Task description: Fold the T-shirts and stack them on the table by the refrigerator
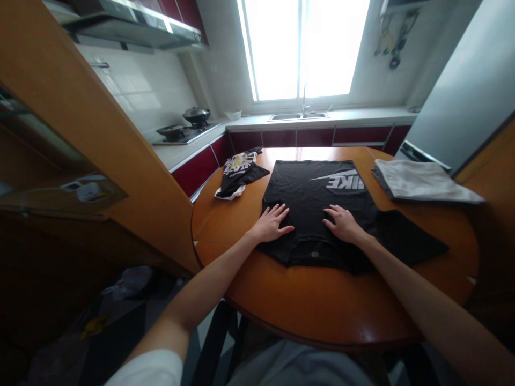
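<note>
A black T-shirt (308,209) with a white Nike print lies spread on the table, its neckline toward me and the print upside down from here. One sleeve stretches out to the right; on the left side no sleeve sticks out. My left hand (271,223) rests flat on the shirt's left edge, fingers spread. On the shirt's right half lies my right hand (343,223), palm down with its fingers apart. Neither hand grips the cloth.
The oval wooden table (322,311) carries a crumpled black-and-white printed garment (240,170) at left and folded grey-and-dark cloth (422,181) at right. Beyond are a sink (298,116), a stove (187,134) with pans and a fridge (454,91). A wooden cabinet (148,177) borders the left.
</note>
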`<state>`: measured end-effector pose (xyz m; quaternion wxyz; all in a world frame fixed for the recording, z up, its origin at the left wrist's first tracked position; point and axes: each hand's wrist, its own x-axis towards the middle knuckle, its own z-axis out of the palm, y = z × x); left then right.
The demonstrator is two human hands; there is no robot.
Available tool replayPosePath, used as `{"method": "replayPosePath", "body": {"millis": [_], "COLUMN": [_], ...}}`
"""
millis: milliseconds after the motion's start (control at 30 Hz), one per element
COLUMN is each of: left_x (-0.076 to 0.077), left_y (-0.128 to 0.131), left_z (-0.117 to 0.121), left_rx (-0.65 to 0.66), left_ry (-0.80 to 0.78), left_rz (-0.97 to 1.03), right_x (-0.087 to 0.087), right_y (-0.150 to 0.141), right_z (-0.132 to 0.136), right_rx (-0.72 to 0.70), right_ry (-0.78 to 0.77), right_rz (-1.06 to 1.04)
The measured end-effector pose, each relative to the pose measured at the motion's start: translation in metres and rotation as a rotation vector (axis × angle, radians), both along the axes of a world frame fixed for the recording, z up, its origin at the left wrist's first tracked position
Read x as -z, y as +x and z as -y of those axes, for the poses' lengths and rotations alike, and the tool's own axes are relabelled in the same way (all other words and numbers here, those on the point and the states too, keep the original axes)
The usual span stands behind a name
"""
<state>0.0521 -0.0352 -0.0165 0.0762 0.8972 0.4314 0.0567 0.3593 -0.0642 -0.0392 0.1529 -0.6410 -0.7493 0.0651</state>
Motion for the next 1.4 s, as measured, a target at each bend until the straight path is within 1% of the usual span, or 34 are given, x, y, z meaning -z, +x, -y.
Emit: {"method": "replayPosePath", "body": {"millis": [100, 167, 233, 300, 367, 433, 533, 600, 800, 1267, 1400], "left_x": [-0.003, -0.006, -0.006, -0.003, 0.002, 0.006, 0.007, 0.007, 0.008, 0.005, 0.004], "left_y": [-0.003, -0.006, -0.009, -0.013, -0.015, -0.016, -0.014, -0.012, -0.010, -0.010, -0.008], "left_z": [-0.003, -0.007, -0.010, -0.013, -0.015, -0.015, -0.015, -0.014, -0.014, -0.015, -0.013], "left_rx": [-0.010, -0.075, -0.170, -0.246, -0.277, -0.286, -0.286, -0.275, -0.248, -0.255, -0.264], "left_ry": [0.032, 0.090, 0.142, 0.127, 0.074, 0.062, 0.138, 0.160, 0.034, 0.011, 0.041], "left_rz": [0.065, 0.128, 0.154, 0.112, 0.047, 0.023, 0.053, 0.063, 0.026, 0.032, 0.038], "right_x": [0.000, 0.000, -0.001, -0.003, -0.004, -0.006, -0.008, -0.010, -0.011, -0.010, -0.011], "right_y": [0.000, 0.000, 0.000, -0.001, -0.002, -0.003, -0.004, -0.004, -0.005, -0.004, -0.005], "right_z": [0.000, 0.000, 0.000, 0.001, 0.002, 0.002, 0.003, 0.004, 0.005, 0.004, 0.005], "right_rx": [0.002, 0.005, 0.006, 0.006, 0.005, 0.007, 0.010, 0.011, 0.012, 0.014, 0.015], "right_ry": [-0.005, -0.009, -0.016, -0.020, -0.020, -0.022, -0.032, -0.034, -0.035, -0.032, -0.035], "right_rz": [0.007, 0.008, 0.006, 0.004, 0.005, 0.008, 0.011, 0.011, 0.003, 0.003, 0.004]}}
